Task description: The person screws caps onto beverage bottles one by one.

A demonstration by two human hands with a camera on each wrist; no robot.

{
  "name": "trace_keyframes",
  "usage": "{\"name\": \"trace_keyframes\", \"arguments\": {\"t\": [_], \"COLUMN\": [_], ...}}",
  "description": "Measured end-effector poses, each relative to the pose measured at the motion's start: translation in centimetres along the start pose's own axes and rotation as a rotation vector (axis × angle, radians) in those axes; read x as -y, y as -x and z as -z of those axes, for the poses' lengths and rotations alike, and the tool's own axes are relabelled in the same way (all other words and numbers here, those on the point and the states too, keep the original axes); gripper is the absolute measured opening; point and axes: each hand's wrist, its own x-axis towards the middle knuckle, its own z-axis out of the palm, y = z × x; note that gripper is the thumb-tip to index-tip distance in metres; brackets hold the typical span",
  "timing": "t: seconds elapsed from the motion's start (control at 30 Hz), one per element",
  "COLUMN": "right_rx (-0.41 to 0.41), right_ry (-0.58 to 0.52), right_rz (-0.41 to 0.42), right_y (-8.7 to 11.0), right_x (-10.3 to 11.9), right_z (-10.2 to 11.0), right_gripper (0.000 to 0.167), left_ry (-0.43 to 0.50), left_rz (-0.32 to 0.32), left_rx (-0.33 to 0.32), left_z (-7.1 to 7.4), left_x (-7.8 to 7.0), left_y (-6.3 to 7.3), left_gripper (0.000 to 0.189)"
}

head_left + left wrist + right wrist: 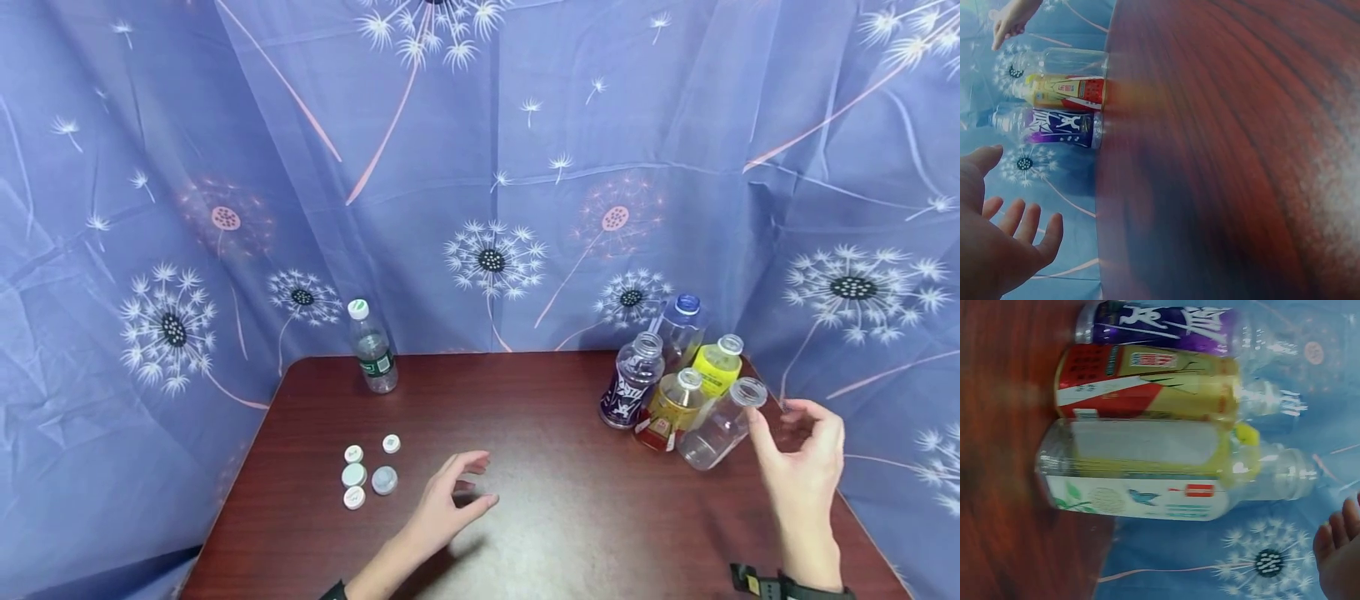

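Note:
My right hand (806, 454) is beside the mouth of a clear uncapped bottle (716, 433), fingers bent loosely and holding nothing. A gap shows between the hand (1341, 550) and that bottle's neck (1294, 473) in the right wrist view; the bottle has a white label with a bird and leaves. My left hand (448, 500) hovers over the table's middle, thumb and fingers spread apart, nothing in it. Nearest to it on the left lie several loose caps, among them a greyish cap (385, 481) and a white cap (392, 443).
Uncapped bottles crowd the right back: a purple-labelled bottle (632, 379), a red-and-gold-labelled bottle (670, 410), a yellow-labelled bottle (716, 367) and a blue-necked bottle (681, 329). A capped green-labelled bottle (373, 350) stands at the left back of the brown table (517, 417). Patterned cloth (555, 208) hangs behind.

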Motion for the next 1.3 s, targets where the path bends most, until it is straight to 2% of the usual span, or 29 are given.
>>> {"name": "trace_keyframes", "arguments": {"t": [0.13, 0.27, 0.37, 0.5, 0.67, 0.8, 1.07, 1.3], "right_rx": [0.048, 0.188, 0.314, 0.411, 0.450, 0.467, 0.473, 0.450], "right_ry": [0.030, 0.071, 0.109, 0.144, 0.182, 0.196, 0.219, 0.154], "right_rz": [-0.035, -0.164, -0.243, -0.244, -0.206, -0.172, -0.203, -0.200], "right_y": [0.1, 0.4, 0.6, 0.8, 1.1, 1.4, 2.0, 3.4], "right_x": [-1.5, -2.9, -3.7, -4.8, -6.0, -6.5, -6.2, -5.2], "right_z": [-0.4, -1.0, -1.4, -1.6, -1.5, -1.4, -1.0, -1.2], "right_gripper": [0.068, 0.079, 0.082, 0.076, 0.067, 0.067, 0.069, 0.068], "left_ry": [-0.008, -0.023, -0.032, -0.027, -0.015, -0.005, -0.004, 0.010], "left_rz": [0.015, 0.016, 0.017, 0.017, 0.015, 0.002, 0.001, -0.013], "left_rx": [0.008, 0.014, 0.017, 0.018, 0.005, -0.005, -0.008, -0.013], "left_z": [0.1, 0.3, 0.4, 0.4, 0.4, 0.4, 0.4, 0.4], "left_x": [-0.2, -0.4, -0.5, -0.5, -0.4, -0.4, -0.3, -0.3], "left_y": [0.1, 0.1, 0.1, 0.2, 0.4, 0.5, 0.6, 0.4], "left_gripper": [0.055, 0.056, 0.056, 0.054, 0.051, 0.047, 0.043, 0.043]}}
